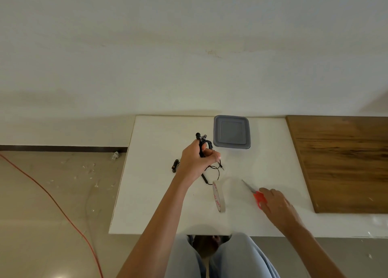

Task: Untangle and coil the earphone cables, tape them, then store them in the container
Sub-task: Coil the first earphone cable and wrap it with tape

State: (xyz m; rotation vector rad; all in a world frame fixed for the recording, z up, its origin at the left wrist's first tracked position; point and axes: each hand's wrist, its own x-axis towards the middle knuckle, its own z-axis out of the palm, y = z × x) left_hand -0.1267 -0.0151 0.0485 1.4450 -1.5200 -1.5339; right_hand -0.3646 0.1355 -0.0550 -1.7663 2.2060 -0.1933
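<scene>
The only lettering in view is red print running round the inner face of the tape roll (218, 196), which stands on edge near the middle of the white bench (159, 204). The letters are skewed and too small to make out. Nothing else carries readable text, numbers or signs.

near left: bare table (144, 198) lay open.
centre: tape roll (218, 196) stood on edge, scissors (257, 196) just right, a gap between.
far: container (231, 132) sat at the back edge; wooden board (344, 162) covered the right.
</scene>
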